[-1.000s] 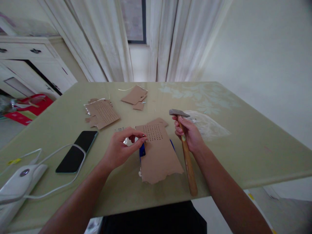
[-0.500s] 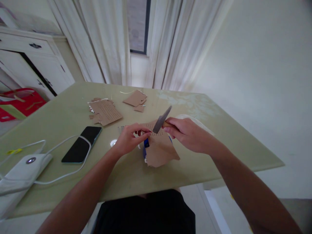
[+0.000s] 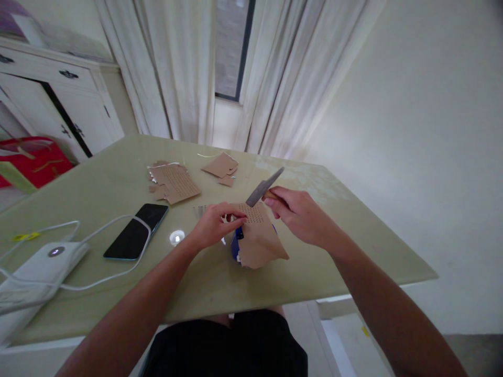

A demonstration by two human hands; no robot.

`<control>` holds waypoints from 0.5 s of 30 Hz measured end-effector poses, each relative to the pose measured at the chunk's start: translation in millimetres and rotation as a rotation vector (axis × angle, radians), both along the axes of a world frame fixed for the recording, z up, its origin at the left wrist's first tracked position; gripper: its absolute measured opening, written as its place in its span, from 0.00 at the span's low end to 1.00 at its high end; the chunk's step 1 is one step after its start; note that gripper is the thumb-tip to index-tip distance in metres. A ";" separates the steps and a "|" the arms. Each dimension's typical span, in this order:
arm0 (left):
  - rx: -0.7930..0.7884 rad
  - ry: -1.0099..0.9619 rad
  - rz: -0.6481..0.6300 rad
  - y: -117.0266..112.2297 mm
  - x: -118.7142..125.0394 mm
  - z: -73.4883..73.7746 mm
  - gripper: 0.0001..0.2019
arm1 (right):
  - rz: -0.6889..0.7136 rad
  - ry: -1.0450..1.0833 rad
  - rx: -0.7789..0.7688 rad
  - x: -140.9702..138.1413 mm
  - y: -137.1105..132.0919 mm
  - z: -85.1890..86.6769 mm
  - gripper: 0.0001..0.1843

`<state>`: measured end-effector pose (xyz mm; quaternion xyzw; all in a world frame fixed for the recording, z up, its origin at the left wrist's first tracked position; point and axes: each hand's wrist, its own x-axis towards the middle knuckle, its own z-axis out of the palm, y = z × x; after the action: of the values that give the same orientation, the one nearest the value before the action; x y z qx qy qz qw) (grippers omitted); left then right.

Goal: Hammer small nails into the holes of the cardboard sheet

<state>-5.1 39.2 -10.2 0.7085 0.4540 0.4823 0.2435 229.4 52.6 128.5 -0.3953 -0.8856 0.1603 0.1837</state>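
Observation:
My right hand (image 3: pixel 294 212) grips the short wooden handle of a hammer (image 3: pixel 264 189), its grey metal head raised a little above the cardboard. My left hand (image 3: pixel 216 222) is closed in a pinch at the left edge of a brown cardboard piece (image 3: pixel 261 243); what sits between its fingertips is too small to make out. Rows of small dark holes cover the far part of this cardboard. It lies on top of a blue object (image 3: pixel 234 246), mostly hidden beneath it. Several thin grey pieces (image 3: pixel 199 210) lie just beyond my left hand.
Torn cardboard with writing (image 3: pixel 175 183) and smaller cardboard scraps (image 3: pixel 220 166) lie farther back on the table (image 3: pixel 204 293). On the left are a black phone (image 3: pixel 135 233), a white power strip (image 3: pixel 43 272) with a looping cable, and a small white round thing (image 3: pixel 176 237).
The hammer head has lifted slightly away from my left fingertips and tilted flatter. My left hand stays pinched at the cardboard. The whole view has shifted a little.

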 end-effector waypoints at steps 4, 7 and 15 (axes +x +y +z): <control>0.002 -0.002 -0.019 -0.5 0.5 2.0 0.07 | 0.004 -0.043 -0.013 -2.2 -0.3 0.7 0.11; 0.003 0.008 -0.034 -2.0 1.8 4.5 0.06 | 0.032 -0.146 -0.055 -2.7 -0.4 -0.8 0.11; -0.007 0.025 -0.040 -2.5 0.4 4.0 0.07 | -0.007 -0.014 -0.003 1.9 0.8 -1.8 0.12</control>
<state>-4.7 36.7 -6.2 0.7227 0.4443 0.4667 0.2499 231.3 53.4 126.6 -0.3998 -0.8853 0.1580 0.1774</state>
